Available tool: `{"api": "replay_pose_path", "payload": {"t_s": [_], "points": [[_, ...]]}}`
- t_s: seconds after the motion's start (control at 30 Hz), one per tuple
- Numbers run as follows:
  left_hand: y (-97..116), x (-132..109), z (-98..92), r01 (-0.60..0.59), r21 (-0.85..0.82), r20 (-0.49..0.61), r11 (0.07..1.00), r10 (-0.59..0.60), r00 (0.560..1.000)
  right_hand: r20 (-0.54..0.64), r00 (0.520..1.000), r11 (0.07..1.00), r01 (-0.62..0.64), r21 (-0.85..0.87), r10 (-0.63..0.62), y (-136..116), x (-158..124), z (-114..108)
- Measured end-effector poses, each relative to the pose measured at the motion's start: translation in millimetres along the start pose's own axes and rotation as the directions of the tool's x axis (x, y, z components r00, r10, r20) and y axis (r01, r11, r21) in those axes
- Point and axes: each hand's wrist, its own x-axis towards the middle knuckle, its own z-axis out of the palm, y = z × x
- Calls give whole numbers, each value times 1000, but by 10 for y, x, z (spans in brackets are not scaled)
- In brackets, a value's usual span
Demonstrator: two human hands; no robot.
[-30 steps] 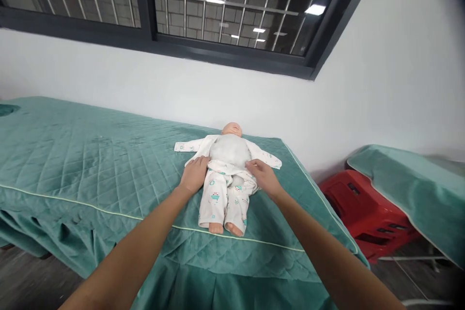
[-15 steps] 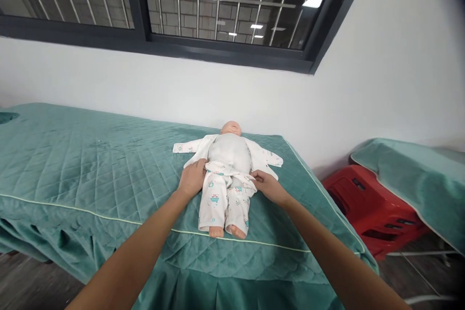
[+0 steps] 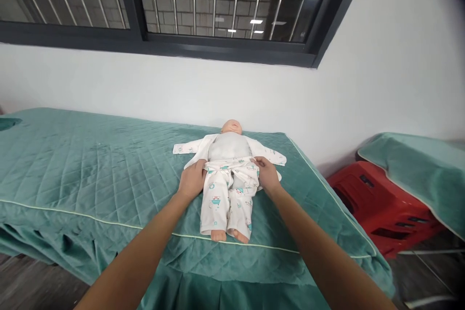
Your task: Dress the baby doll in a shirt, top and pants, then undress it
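A baby doll [image 3: 232, 127] lies on its back on the green quilted bed cover, head toward the wall and bare feet toward me. White printed pants [image 3: 215, 198] cover its legs, their waistband across the lower belly. Its white jacket [image 3: 271, 155] is spread open at both sides, baring the pale cloth torso. At the waistband's left side, my left hand [image 3: 193, 177] is closed on the pants' edge. My right hand [image 3: 266, 173] pinches the waistband on the other side. The fingertips of both hands are partly hidden by the fabric.
The green bed cover [image 3: 90, 169] stretches far to the left and hangs down in front. A white wall and a dark-framed barred window [image 3: 225, 48] stand behind. To the right are red plastic stools [image 3: 381, 203] and another green-covered surface [image 3: 417, 169].
My right hand has moved up toward the doll's belly, raising that side of the waistband. My left hand stays at its side of the pants. The view has shifted slightly.
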Motion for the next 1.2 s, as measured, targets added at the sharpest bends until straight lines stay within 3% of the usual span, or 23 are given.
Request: {"api": "replay_pose_path", "payload": {"t_s": [0.1, 0.2, 0.27, 0.4, 0.47, 0.57, 0.63, 0.73, 0.8, 0.93, 1.0, 1.1, 1.2], "points": [[-36, -6, 12, -7, -247, -65, 969, -9, 998, -24, 999, 999, 31, 8, -31, 16, -72, 32], [-28, 62, -28, 17, -566, -105, 824, -92, 990, -48, 996, 997, 79, -16, -79, -44, -81, -23], [43, 180, -91, 23, -642, -85, 767, -101, 991, -37, 989, 989, 140, -49, -142, -118, -42, -72], [331, 550, -242, -97, -587, 54, 804, 159, 986, 58, 973, 956, 229, -183, -222, -207, 135, -99], [472, 741, -300, -135, -544, 237, 828, 306, 922, 71, 985, 973, 165, -163, -155, -164, 238, -65], [558, 954, -347, -141, -472, 410, 870, 359, 839, 126, 992, 997, -9, 79, -1, -21, 343, -2], [512, 1040, -357, -80, -508, 488, 858, 363, 793, 187, 979, 961, -127, 244, 81, 60, 371, 19], [328, 1113, -339, 77, -630, 563, 772, 387, 731, 238, 954, 897, -258, 358, 180, 99, 383, 13], [178, 1137, -296, 204, -695, 572, 690, 357, 739, 245, 943, 876, -307, 372, 226, 90, 388, 0], [-42, 1143, -147, 378, -780, 510, 498, 157, 846, 226, 945, 864, -311, 395, 237, 90, 404, -30], [-80, 1132, -67, 420, -824, 478, 381, 66, 876, 218, 949, 858, -302, 416, 228, 106, 410, -42], [-92, 1107, 17, 475, -845, 487, 244, -13, 873, 208, 954, 857, -288, 428, 217, 130, 411, -44], [-135, 1089, 37, 524, -822, 538, 225, 3, 843, 201, 958, 865, -275, 421, 207, 145, 391, -39]]}}
